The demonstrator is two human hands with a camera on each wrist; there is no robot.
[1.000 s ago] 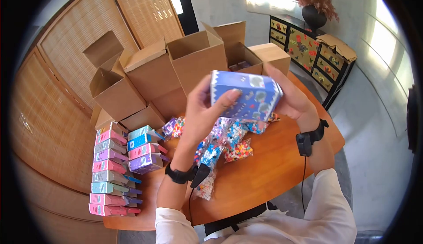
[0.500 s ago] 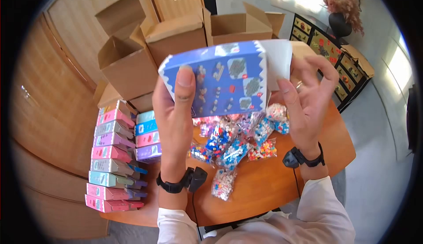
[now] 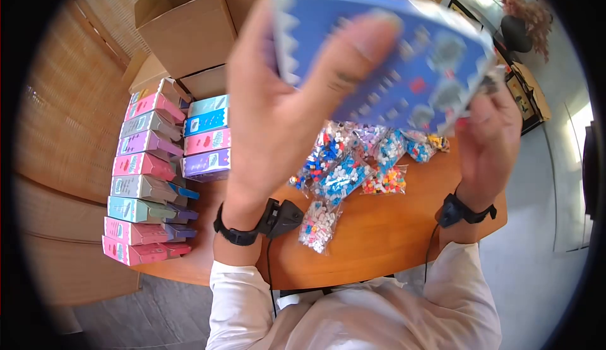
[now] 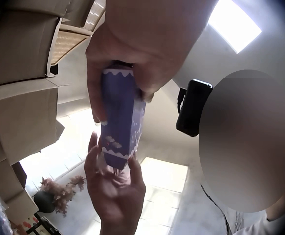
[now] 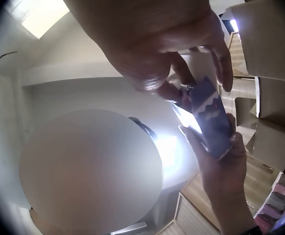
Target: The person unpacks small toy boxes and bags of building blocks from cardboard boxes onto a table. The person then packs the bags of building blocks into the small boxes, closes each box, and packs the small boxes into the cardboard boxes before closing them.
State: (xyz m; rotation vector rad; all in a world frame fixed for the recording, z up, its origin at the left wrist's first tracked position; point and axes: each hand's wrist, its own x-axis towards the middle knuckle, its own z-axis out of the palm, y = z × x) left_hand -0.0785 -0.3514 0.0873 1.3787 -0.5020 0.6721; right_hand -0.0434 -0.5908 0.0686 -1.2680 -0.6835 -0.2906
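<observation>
A blue cardboard box (image 3: 413,62) with white zigzag edges and small printed pictures is held up above the table, tilted and blurred in the head view. My left hand (image 3: 271,113) grips its left side, thumb across the printed face. At the opposite end, the fingers of my right hand (image 3: 489,138) are curled at the end flap. The left wrist view has the box (image 4: 118,112) edge-on, with right thumb and fingers either side of its far end. In the right wrist view the fingertips meet the box's end (image 5: 208,105).
Under the hands, several clear bags of colourful small pieces (image 3: 344,176) lie on the wooden table (image 3: 379,242). Two rows of pink, purple, teal and blue boxes (image 3: 142,167) stand at the left. Large open cartons (image 3: 183,28) line the back.
The box has come up and closer to the head camera, tilting down to the right. My right hand went from spread fingers beside the open white flap to curled fingers at that end.
</observation>
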